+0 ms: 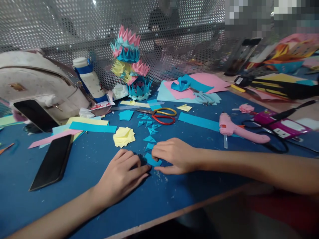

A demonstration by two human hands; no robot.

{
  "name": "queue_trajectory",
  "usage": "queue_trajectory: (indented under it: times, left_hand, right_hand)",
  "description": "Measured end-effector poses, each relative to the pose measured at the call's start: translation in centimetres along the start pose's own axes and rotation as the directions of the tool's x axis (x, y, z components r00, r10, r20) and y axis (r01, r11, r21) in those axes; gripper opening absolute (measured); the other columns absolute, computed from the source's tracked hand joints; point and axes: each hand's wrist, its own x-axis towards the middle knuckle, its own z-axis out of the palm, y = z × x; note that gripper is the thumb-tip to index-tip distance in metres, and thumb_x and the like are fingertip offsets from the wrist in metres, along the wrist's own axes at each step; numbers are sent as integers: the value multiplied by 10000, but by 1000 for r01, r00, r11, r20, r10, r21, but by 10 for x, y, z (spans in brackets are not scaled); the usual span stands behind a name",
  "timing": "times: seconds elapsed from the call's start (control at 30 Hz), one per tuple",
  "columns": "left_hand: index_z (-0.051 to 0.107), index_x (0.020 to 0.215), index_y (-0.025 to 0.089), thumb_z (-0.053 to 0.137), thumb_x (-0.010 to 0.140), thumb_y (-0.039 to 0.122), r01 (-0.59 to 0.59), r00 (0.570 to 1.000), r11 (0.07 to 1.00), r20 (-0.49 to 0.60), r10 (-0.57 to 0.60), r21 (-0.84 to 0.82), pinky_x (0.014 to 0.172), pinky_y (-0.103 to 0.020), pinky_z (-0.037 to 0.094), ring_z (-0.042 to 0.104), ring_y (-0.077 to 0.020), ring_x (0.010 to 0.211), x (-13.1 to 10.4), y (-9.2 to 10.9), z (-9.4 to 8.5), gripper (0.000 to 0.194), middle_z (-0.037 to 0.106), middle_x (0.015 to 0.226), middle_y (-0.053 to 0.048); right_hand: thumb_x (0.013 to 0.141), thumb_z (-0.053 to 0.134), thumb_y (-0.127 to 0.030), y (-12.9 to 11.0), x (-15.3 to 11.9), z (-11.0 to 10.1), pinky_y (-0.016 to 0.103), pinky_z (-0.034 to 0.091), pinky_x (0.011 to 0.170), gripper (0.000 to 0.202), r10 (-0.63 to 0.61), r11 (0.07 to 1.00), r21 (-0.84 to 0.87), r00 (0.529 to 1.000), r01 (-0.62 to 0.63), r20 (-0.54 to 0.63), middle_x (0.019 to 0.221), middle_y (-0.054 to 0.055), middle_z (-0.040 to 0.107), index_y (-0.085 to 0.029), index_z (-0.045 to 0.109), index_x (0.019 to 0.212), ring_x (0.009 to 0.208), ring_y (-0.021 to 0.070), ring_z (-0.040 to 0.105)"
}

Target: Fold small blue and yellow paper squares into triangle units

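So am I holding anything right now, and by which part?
Seemingly the small bright blue paper piece is held down on the dark blue table by its right side, under your right hand; whether your left hand grips it cannot be told.

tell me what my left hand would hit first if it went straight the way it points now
Probably the small blue paper right by the left hand's fingertips, then the right hand's thumb just beyond. Depth is unclear, so that order is a guess.
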Motion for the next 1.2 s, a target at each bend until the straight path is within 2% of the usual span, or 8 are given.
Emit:
queue_trajectory:
  times: [0.07, 0.17, 0.37, 0.6, 0.8, 0.97, 1.2]
  left_hand:
    - [682, 1167, 208, 508, 1033, 221, -5, 1000, 1000, 13, 5, 14, 714, -330, 345, 477, -175, 756, 0, -1, 1, 220, 594, 824, -27]
    - [671, 1191, 203, 499, 1036, 214, -10, 1000, 1000, 19, 10, 24, 711, -325, 345, 475, -176, 753, 1, -1, 1, 232, 593, 825, -28]
    - [649, 1195, 164, 506, 1030, 180, -18, 1000, 1000, -4, 18, 8, 709, -315, 341, 474, -171, 752, 1, 0, -1, 219, 606, 833, -29]
    - [639, 1216, 156, 502, 1029, 169, -30, 1000, 999, -3, 30, 16, 702, -320, 337, 479, -178, 768, 1, 0, 0, 233, 629, 879, -42]
    - [642, 1205, 155, 495, 1031, 180, -24, 1000, 1000, 10, 24, 3, 717, -325, 359, 509, -179, 786, 2, 1, -2, 228, 648, 906, -48]
    - [649, 1166, 163, 506, 1028, 174, -9, 1000, 1000, -7, 9, -23, 743, -327, 382, 552, -169, 813, 3, 1, -3, 199, 672, 938, -42]
    - [658, 1176, 163, 473, 1036, 147, -9, 1000, 1000, -24, 9, -22, 728, -322, 361, 529, -169, 806, 3, 1, -3, 233, 675, 945, -45]
  right_hand:
    - [966, 516, -350, 1, 0, -1, 279, 325, 612, 189, 4, 1000, 25, 1000, -4, -9, 820, 13, 625, -181, 573, 904, 746, 154, 550]
    - [1003, 452, -312, 4, 0, 0, 276, 328, 613, 216, -3, 999, 36, 1000, 4, -25, 800, 15, 615, -175, 572, 886, 723, 148, 536]
    - [1073, 355, -372, 9, -2, 0, 256, 330, 608, 368, -7, 997, 73, 996, 14, -90, 774, 18, 609, -163, 582, 872, 694, 134, 522]
    - [1041, 454, -410, 8, -3, 0, 233, 329, 614, 340, 33, 965, 260, 997, -15, -66, 755, 1, 611, -169, 595, 847, 688, 119, 527]
    - [961, 615, -396, 9, -2, -1, 208, 308, 595, 281, 127, 865, 486, 992, -124, 26, 695, -40, 557, -171, 597, 794, 638, 90, 513]
    - [950, 621, -432, 10, -1, -1, 207, 313, 603, 315, 111, 856, 502, 992, -127, 61, 702, -25, 572, -170, 606, 775, 660, 99, 520]
    - [956, 611, -438, 10, -1, -1, 207, 320, 605, 327, 106, 839, 530, 993, -121, 59, 695, -27, 564, -169, 613, 771, 659, 98, 527]
